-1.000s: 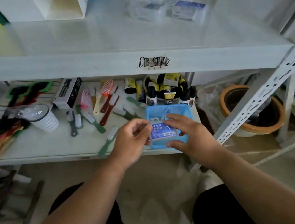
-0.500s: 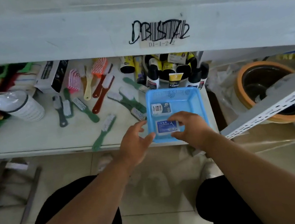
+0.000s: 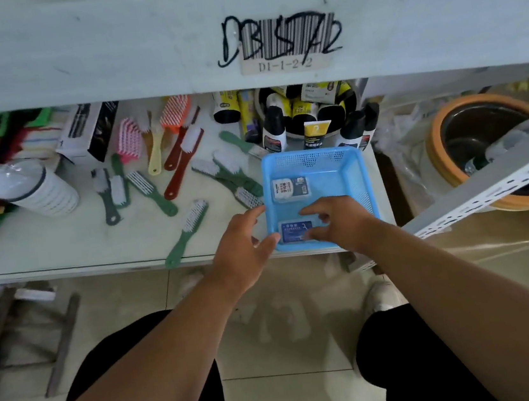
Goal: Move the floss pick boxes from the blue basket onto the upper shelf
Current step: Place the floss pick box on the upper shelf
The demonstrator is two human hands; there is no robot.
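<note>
Looking down through the head camera, I had the shallow blue plastic mesh basket (image 3: 352, 169) sitting right of centre in the frame, at the front edge of the lower white shelf (image 3: 62, 245). Two floss pick boxes lay flat inside it: a clear flat box with a blue label (image 3: 289, 189) toward the far left corner, and a second flat box with a dark blue label (image 3: 295, 230) against the near wall.

My right hand (image 3: 339, 221) was down inside the basket with its fingers half curled over the right end of the near box, touching it but not yet closed around it. My left hand (image 3: 245, 246) hovered loosely spread at the basket's left rim, thumb reaching in toward the same box, holding nothing.

I judged this to be the pick-up step for the near box. Next, I would need to pinch it by its edges, lift it clear of the basket wall, and carry it up past the grey front lip of the upper shelf (image 3: 105, 53), whose top surface lay out of view. The far box remained untouched beside the scattered green and red plastic brushes (image 3: 190, 229).
</note>
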